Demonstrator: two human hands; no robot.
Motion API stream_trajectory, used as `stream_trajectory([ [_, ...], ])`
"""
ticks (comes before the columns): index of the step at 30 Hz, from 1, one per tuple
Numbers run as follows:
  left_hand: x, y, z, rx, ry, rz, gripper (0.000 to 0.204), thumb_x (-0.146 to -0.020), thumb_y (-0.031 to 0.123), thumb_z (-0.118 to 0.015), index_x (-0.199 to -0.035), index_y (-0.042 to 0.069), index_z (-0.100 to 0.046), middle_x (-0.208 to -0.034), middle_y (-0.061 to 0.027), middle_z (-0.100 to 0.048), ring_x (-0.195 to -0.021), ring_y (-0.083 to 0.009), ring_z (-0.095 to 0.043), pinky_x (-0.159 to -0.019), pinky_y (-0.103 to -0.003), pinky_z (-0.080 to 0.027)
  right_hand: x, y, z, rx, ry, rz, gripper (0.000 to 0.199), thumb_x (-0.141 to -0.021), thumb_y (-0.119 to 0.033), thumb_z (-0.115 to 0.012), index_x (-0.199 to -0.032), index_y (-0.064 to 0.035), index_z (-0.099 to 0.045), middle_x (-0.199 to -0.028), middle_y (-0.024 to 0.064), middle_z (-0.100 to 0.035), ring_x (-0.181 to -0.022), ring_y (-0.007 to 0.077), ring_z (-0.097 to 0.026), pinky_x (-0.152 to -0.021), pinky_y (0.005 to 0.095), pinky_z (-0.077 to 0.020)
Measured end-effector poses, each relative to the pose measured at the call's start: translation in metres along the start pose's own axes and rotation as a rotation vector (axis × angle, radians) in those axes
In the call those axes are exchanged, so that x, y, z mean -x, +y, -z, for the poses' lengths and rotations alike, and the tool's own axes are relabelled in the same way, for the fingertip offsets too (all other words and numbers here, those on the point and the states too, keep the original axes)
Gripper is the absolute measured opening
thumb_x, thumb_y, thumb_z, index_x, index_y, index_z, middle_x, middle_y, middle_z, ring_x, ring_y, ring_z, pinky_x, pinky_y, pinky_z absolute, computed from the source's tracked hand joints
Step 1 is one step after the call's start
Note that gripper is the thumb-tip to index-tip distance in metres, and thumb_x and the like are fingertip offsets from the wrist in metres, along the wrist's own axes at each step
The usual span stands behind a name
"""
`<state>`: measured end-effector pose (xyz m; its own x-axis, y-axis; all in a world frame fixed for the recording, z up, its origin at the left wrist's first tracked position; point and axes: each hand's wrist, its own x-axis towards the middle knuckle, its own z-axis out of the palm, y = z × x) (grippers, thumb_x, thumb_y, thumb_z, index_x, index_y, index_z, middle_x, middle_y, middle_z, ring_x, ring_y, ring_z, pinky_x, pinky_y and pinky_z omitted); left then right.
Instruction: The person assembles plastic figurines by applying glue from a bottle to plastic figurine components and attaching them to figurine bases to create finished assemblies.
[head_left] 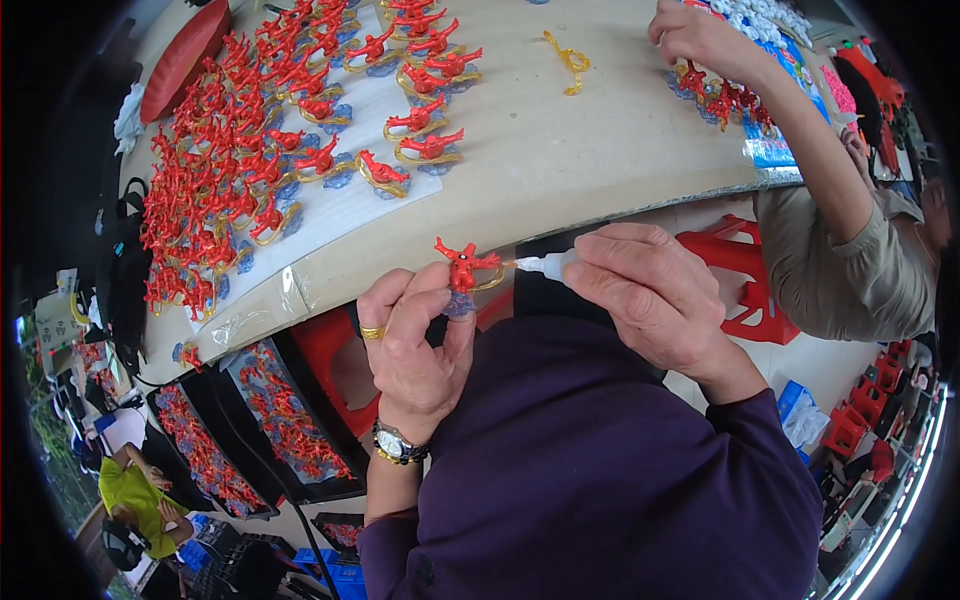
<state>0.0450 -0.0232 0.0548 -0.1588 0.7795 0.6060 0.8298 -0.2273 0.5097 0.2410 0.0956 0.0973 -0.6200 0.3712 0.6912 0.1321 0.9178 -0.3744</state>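
Between the fingertips of my left hand [412,345] is a small red figurine [464,272] on a translucent blue base, with a curved yellow translucent piece at its side. My right hand [655,295] grips a white squeeze bottle [545,265] with a narrow nozzle. The nozzle points left, its tip close to the figurine's outstretched arm and the yellow piece; whether it touches, I cannot tell. Both hands are just off the near edge of the table [530,150]. Many similar red figurines [315,157] stand on white sheets at the table's left.
A yellow translucent piece [570,62] lies farther back. At right, a co-worker's hand [705,40] is above more red figurines [725,102]. Trays of figurines [290,415] sit below the table at left, and a red stool [740,270] stands at right. A red dish [186,60] is far left.
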Motion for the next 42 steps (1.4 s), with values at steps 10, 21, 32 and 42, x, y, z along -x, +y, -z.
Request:
stream_trajectory([
  [10, 0.004, -0.004, -0.003, 0.011, 0.020, 0.058, 0.056, -0.069, -0.007, -0.080, -0.111, 0.000, -0.044, -0.108, -0.0192, -0.060, -0.103, -0.0253, -0.059, -0.087, -0.033, -0.054, 0.001, 0.010, 0.013, -0.290, 0.100, -0.530, 0.036, -0.070, 0.005, -0.072, -0.105, 0.0025, -0.063, -0.096, 0.0091, -0.060, -0.079, 0.0222, -0.065, -0.067, 0.0283, -0.0532],
  [21, 0.000, 0.009, -0.008, 0.778, 0.128, 0.547, 0.061, -0.070, -0.007, -0.080, -0.116, 0.001, -0.041, -0.118, -0.0192, -0.057, -0.105, -0.0222, -0.060, -0.085, -0.033, -0.053, 0.006, 0.012, -0.034, -1.261, 0.251, -1.085, 0.055, -0.071, 0.007, -0.073, -0.117, -0.0059, -0.046, -0.107, 0.0145, -0.057, -0.067, 0.0151, -0.063, -0.059, 0.0250, -0.0528],
  [32, -0.008, 0.013, -0.019, 1.367, 0.096, 0.789, 0.064, -0.070, -0.010, -0.078, -0.120, 0.000, -0.038, -0.120, -0.0187, -0.058, -0.104, -0.0210, -0.061, -0.083, -0.031, -0.056, -0.008, 0.003, -0.043, -0.993, -0.108, -0.854, 0.048, -0.066, 0.003, -0.082, -0.109, -0.0003, -0.060, -0.112, 0.0102, -0.063, -0.063, 0.0015, -0.048, -0.057, 0.0170, -0.0415],
  [42, -0.014, 0.015, -0.021, 1.289, 0.055, 0.707, 0.071, -0.069, -0.005, -0.081, -0.124, 0.000, -0.036, -0.114, -0.0149, -0.055, -0.106, -0.0224, -0.060, -0.084, -0.030, -0.055, -0.004, 0.002, -0.043, -0.865, -0.079, -0.763, 0.032, -0.071, 0.001, -0.080, -0.098, -0.0013, -0.063, -0.101, 0.0091, -0.066, -0.071, 0.0050, -0.055, -0.059, 0.0183, -0.0430],
])
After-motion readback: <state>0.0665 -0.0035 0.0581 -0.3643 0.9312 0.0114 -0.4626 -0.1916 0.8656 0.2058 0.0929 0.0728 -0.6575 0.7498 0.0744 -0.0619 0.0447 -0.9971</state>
